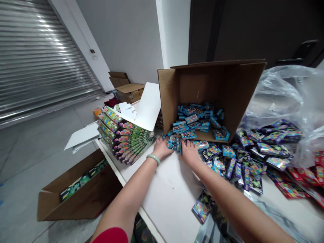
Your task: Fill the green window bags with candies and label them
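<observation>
My left hand (162,148), with a pale green bangle (155,158) on its wrist, presses its fingers against the left end of a short row of small blue boxes (174,143) on the white table (167,189). From the other end, my right hand (189,153) closes its fingers on the same row. The tips of some fingers are hidden among the boxes. Just behind them, an open cardboard carton (170,98) lies on its side with many loose blue boxes (190,118) inside. Left of my hands stands a fanned stack of green and black printed cartons (126,138).
Purple boxes (274,148) and red boxes (307,177) lie heaped at the right, near clear plastic bags (278,87). One purple box (201,207) rests near my right forearm. Below the table's left edge, a cardboard box (83,199) holds green packages.
</observation>
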The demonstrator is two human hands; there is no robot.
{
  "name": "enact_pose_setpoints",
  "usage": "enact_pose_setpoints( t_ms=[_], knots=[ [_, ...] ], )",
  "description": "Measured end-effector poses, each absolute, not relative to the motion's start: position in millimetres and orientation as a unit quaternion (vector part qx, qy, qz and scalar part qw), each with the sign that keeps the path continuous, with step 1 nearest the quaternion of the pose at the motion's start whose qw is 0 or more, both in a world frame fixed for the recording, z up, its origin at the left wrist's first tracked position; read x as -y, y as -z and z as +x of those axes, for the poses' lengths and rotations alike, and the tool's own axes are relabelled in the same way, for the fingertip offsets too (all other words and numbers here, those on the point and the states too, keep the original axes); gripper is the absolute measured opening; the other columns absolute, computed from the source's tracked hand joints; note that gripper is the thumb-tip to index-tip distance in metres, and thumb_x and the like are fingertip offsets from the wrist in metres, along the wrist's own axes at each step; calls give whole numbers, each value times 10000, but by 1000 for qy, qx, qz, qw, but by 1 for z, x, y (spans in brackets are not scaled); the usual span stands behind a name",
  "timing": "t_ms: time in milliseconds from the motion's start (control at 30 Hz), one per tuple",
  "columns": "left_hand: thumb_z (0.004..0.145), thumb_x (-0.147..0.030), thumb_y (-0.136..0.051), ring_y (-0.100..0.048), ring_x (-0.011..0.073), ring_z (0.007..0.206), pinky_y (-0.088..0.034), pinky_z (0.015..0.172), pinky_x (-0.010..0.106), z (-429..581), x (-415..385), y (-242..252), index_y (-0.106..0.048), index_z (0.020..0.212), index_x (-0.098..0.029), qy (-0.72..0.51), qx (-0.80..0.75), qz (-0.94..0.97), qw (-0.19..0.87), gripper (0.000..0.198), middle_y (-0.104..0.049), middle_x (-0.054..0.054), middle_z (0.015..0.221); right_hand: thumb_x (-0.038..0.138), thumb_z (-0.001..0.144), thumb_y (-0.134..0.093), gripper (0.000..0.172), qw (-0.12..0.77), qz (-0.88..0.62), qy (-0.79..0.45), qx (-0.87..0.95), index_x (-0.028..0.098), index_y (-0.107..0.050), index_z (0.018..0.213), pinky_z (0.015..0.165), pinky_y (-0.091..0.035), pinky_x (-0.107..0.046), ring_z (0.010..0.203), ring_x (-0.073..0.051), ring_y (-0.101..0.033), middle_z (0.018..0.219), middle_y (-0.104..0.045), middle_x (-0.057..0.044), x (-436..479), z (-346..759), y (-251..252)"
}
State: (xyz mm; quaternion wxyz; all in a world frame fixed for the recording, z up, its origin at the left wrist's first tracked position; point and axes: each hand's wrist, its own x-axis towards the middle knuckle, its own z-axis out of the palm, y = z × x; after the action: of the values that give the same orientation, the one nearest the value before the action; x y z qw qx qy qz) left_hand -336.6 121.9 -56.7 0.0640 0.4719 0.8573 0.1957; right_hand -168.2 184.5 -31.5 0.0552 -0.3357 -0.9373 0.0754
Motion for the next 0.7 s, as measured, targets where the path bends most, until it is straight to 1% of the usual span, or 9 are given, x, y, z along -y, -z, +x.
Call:
enact_pose_setpoints(
  t_ms=[100,200,300,367,433,533,567,633,700],
  knots=[
    [568,-403,-796,-375,414,1274,-334,1056,473,-319,-105,61,-597,1214,-202,-234,-836,492,74,705,-448,154,1385,294,787,-647,696,57,-319,-100,941,148,-398,1421,974,-380,-424,1161,-330,-525,1396,-446,-219,-182,-157,37],
    [522,-392,-835,-388,392,1273,-334,1073,455,-303,-90,65,-648,1106,-214,-280,-805,513,100,638,-440,129,1394,312,753,-683,816,49,-300,-126,944,170,-316,1468,998,-380,-344,1236,-286,-482,1461,-370,-186,-183,-147,37],
    [426,-372,-888,-417,365,1263,-339,1080,452,-298,-86,68,-598,1167,-213,-340,-778,513,128,812,-471,128,1350,346,732,-707,920,33,-323,-135,936,138,-239,1496,1018,-364,-392,1312,-332,-404,1500,-295,-227,-191,-146,35],
    [400,-366,-903,-437,350,1254,-348,1077,446,-302,-89,71,-529,1249,-179,-389,-767,491,140,946,-494,147,1312,382,718,-725,968,21,-341,-137,930,144,-214,1505,999,-372,-437,1313,-370,-398,1507,-279,-249,-195,-149,34],
    [501,-391,-869,-433,337,1272,-338,1089,433,-307,-95,74,-469,1305,-141,-443,-760,453,145,933,-491,172,1318,396,680,-765,1047,10,-346,-140,928,182,-177,1519,987,-376,-455,1301,-381,-412,1517,-275,-243,-197,-151,35],
    [800,-448,-642,-414,290,1323,-314,1111,398,-311,-108,81,-447,1335,-145,-523,-744,386,155,645,-481,164,1374,423,572,-843,1207,3,-342,-142,929,223,-136,1530,1015,-336,-498,1330,-415,-362,1542,-236,-235,-192,-154,38],
    [866,-449,-554,-419,271,1329,-311,1115,386,-311,-114,82,-457,1333,-161,-546,-736,366,162,557,-488,147,1386,436,548,-856,1234,4,-343,-142,928,225,-139,1530,1027,-314,-518,1344,-433,-332,1548,-222,-239,-190,-155,39],
    [894,-456,-521,-440,265,1322,-318,1113,381,-309,-125,83,-490,1315,-184,-583,-717,334,184,503,-518,123,1381,445,541,-858,1236,13,-344,-142,928,220,-151,1529,1043,-287,-528,1350,-445,-312,1550,-210,-248,-187,-158,41],
    [837,-455,-624,-467,288,1299,-330,1104,398,-306,-134,80,-528,1284,-193,-613,-695,309,213,528,-560,116,1350,423,565,-850,1202,27,-341,-141,929,210,-161,1527,1047,-286,-506,1336,-424,-339,1540,-224,-257,-188,-161,41]
  ],
)
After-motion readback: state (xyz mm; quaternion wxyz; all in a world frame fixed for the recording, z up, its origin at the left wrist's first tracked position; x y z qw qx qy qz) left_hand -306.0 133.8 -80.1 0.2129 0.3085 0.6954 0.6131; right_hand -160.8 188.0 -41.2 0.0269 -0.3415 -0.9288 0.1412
